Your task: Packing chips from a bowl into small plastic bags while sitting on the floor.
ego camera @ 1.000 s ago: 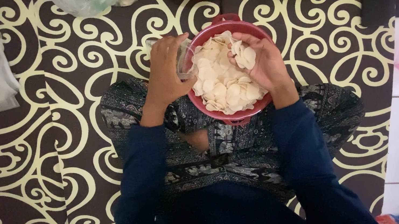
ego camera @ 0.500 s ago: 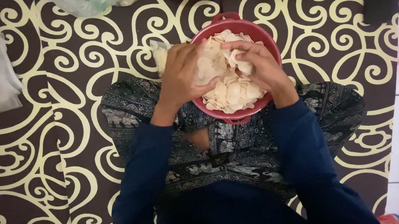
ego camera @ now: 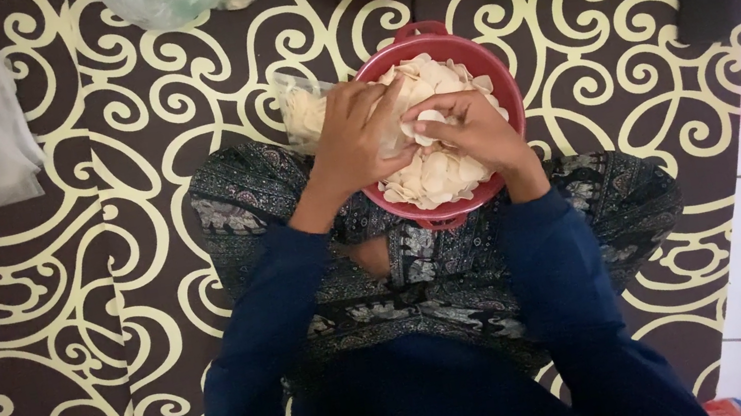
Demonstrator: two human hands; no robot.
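Red bowl (ego camera: pixel 489 75) of pale round crackers (ego camera: pixel 445 169) sits on the person's lap, over a swirl-patterned mat (ego camera: pixel 100 286). Left hand (ego camera: pixel 356 134) grips a small clear bag (ego camera: pixel 302 108) at the bowl's rim, partly filled. Right hand (ego camera: pixel 468 125) pinches several crackers. Best to hold the bag mouth wide, close over the bowl, so spills fall back.

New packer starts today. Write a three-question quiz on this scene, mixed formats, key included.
1. True or false: both hands are over the red basin.
2. What does the left hand hold? A) clear plastic bag B) spoon C) lid
3. What fills the basin?

Key:
1. True; the right hand is there too.
2. A
3. Pale round crackers.
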